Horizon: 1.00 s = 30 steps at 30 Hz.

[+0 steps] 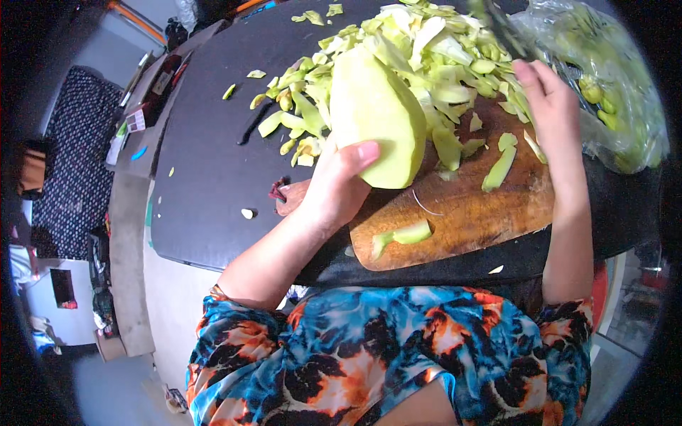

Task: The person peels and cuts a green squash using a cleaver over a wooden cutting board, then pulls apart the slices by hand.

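Observation:
My left hand (pixel 343 181) grips a large, pale green peeled fruit or vegetable (pixel 375 117) from below, its thumb pressed on the near face. It is held upright above a wooden cutting board (pixel 469 218). At the upper right, my right hand (pixel 551 101) is closed around a knife (pixel 498 29), whose dark blade is blurred and points away from me, apart from the piece. Behind the piece, a heap of pale green peelings and slices (pixel 447 48) covers the far part of the board and spills onto the dark table. One peel strip (pixel 402 235) lies on the board's near end.
A clear plastic bag (pixel 613 90) with green contents sits beyond my right hand. The dark table (pixel 202 160) carries scattered scraps on its left side. The board's handle has a dark red cord (pixel 277 189). A grey ledge with boxes (pixel 144 120) runs along the left.

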Motion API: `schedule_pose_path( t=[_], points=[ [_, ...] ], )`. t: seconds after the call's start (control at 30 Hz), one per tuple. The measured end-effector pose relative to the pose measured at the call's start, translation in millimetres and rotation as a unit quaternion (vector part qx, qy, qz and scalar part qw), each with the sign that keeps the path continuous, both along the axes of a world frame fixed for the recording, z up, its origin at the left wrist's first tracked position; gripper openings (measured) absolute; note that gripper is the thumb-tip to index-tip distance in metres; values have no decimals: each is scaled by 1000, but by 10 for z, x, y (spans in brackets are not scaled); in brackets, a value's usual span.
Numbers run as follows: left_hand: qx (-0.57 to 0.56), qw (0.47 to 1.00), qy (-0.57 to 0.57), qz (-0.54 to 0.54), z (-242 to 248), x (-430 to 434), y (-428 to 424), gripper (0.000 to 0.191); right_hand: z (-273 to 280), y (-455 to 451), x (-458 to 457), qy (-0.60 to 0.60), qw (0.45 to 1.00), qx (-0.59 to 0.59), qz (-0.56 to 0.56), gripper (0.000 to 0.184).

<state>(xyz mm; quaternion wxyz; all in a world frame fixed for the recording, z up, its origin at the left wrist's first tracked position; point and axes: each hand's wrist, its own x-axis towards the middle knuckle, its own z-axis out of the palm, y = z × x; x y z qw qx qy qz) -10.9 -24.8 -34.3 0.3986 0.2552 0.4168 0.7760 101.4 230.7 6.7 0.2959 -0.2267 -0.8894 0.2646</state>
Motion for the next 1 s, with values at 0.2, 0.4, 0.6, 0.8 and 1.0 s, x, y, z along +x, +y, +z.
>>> schedule_pose_path(
  t=[0.2, 0.4, 0.6, 0.8, 1.0],
  points=[
    [2, 990, -134, 32, 93, 5, 70, 68, -117, -268, 28, 134, 972, -130, 141, 37],
    [75, 966, -246, -2, 4, -45, -52, 73, 68, -905, 225, 30, 916, 119, 382, 44],
    [-13, 990, -102, 97, 21, -12, 55, 70, -63, -1086, 254, 58, 901, 186, 387, 50],
    [10, 992, -97, 75, -25, -115, 53, 64, -46, -1064, 266, 45, 910, 179, 370, 46],
    [42, 974, -182, 128, 24, -24, -11, 69, -100, -835, 99, 59, 946, 186, 257, 46]
  ],
)
